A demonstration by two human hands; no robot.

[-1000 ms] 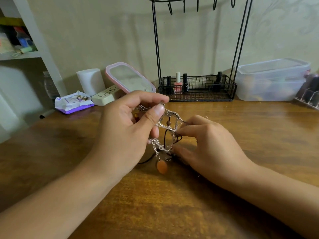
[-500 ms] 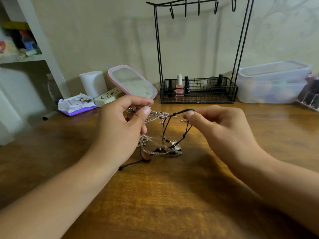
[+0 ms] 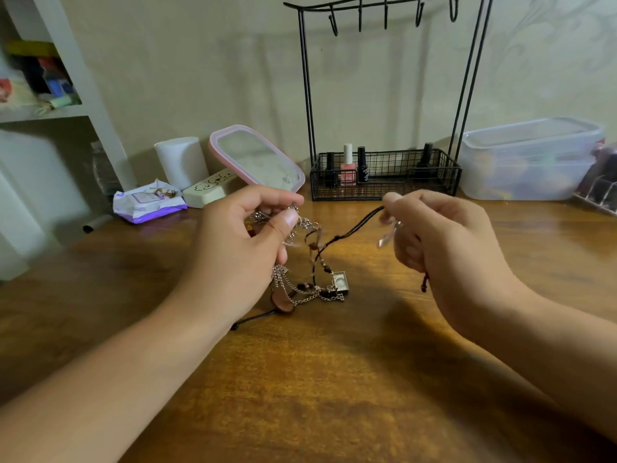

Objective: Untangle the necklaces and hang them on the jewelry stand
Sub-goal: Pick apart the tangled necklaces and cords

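A brown wooden bench [image 3: 334,396] meets a pale wall, and at its back left a pink-rimmed mirror [image 3: 258,160] leans tilted, with a white cylinder [image 3: 182,162] and a cream block bearing black script [image 3: 208,190] just beside it. A purple-and-white wipes packet [image 3: 147,203] lies further left, below a white shelf unit [image 3: 50,108] holding blurred colourful items. At the back right sits a lidded translucent plastic container [image 3: 531,162], with a clear divided organiser [image 3: 599,192] at the frame edge beside it.
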